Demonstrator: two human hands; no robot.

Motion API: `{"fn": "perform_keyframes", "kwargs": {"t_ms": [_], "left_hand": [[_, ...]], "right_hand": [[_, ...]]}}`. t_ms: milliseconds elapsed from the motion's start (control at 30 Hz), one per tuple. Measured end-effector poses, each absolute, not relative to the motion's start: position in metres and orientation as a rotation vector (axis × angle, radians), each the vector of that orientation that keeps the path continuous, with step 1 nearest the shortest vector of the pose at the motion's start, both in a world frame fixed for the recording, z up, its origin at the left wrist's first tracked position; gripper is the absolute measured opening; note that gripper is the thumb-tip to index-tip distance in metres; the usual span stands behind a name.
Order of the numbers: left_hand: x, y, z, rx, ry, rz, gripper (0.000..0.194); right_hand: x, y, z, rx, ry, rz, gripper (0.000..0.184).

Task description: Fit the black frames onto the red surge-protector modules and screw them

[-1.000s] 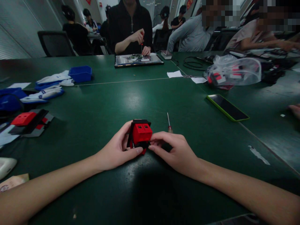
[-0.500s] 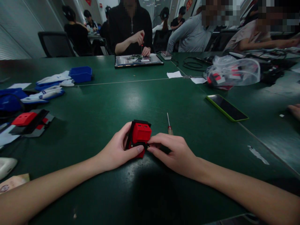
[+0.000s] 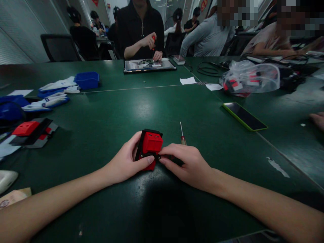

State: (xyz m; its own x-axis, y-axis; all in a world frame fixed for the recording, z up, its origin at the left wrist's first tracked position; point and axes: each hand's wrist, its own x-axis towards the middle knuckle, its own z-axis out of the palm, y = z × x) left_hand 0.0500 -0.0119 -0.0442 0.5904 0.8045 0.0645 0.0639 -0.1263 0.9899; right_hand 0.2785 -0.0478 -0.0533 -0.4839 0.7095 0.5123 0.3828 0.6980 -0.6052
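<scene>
My left hand [image 3: 128, 158] is closed round a small red and black plastic device [image 3: 152, 142], gripping its left side with the thumb across the lower front. Two small slots show on the device's red upper face, and a black flange runs below it with small shiny screw-like spots. At the right end of that flange, the thumb and forefinger of my right hand [image 3: 186, 163] are pinched together. Whatever lies between those fingertips is too small to make out. Just beyond the right hand lies a screwdriver [image 3: 183, 136], its shaft pointing away and its handle partly hidden.
A green-edged phone [image 3: 244, 116] lies to the right, with a clear plastic bag [image 3: 253, 77] of red parts behind it. Gloves [image 3: 50, 101], a blue bin [image 3: 87, 80] and another red-black device [image 3: 31, 131] are on the left. Across the table, a person works on a flat panel [image 3: 131, 66].
Almost nothing differs. The device and my left thumb have shifted very slightly, and my right fingertips remain at the flange's right end.
</scene>
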Motion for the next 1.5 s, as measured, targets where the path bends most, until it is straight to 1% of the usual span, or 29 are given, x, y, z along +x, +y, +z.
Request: {"fn": "perform_keyframes", "kwargs": {"t_ms": [167, 333, 433, 533, 600, 667, 733, 833, 933, 1033, 1167, 1333, 1400, 1500], "left_hand": [[0.051, -0.012, -0.044, 1.559, 0.743, 0.743, 0.054], [0.052, -0.010, -0.044, 1.545, 0.763, 0.750, 0.052], [0.052, -0.009, -0.044, 1.505, 0.783, 0.746, 0.050], [0.051, -0.010, -0.042, 1.452, 0.792, 0.723, 0.051], [0.050, -0.010, -0.042, 1.431, 0.797, 0.722, 0.053], [0.049, -0.011, -0.041, 1.411, 0.797, 0.732, 0.054], [0.049, -0.011, -0.041, 1.379, 0.792, 0.740, 0.054], [0.048, -0.011, -0.042, 1.322, 0.776, 0.748, 0.054], [0.048, -0.011, -0.043, 1.275, 0.759, 0.756, 0.054], [0.048, -0.011, -0.043, 1.255, 0.763, 0.782, 0.055], [0.048, -0.011, -0.047, 1.222, 0.777, 0.847, 0.055], [0.047, -0.009, -0.051, 1.177, 0.764, 0.854, 0.050], [0.047, -0.009, -0.051, 1.169, 0.770, 0.851, 0.050], [0.048, -0.010, -0.047, 1.174, 0.791, 0.854, 0.052]], "right_hand": [[0.278, -0.048, -0.053, -0.825, -2.125, 0.512, 0.013], [0.282, -0.047, -0.050, -0.825, -2.170, 0.456, 0.012], [0.291, -0.043, -0.043, -0.947, -2.313, 0.248, 0.015], [0.302, -0.038, -0.037, -1.235, -2.458, -0.075, 0.023], [0.307, -0.034, -0.036, -1.465, -2.503, -0.240, 0.034], [0.310, -0.031, -0.036, -1.671, -2.521, -0.326, 0.046], [0.311, -0.029, -0.036, -1.821, -2.529, -0.309, 0.050], [0.312, -0.028, -0.036, -1.883, -2.536, -0.132, 0.049], [0.311, -0.028, -0.035, -1.777, -2.553, 0.045, 0.045], [0.309, -0.030, -0.035, -1.660, -2.567, 0.146, 0.040], [0.306, -0.034, -0.036, -1.569, -2.582, 0.183, 0.038], [0.310, -0.034, -0.035, -1.580, -2.555, 0.250, 0.034], [0.312, -0.033, -0.034, -1.520, -2.505, 0.289, 0.030], [0.313, -0.034, -0.032, -1.267, -2.394, 0.278, 0.018]]}}
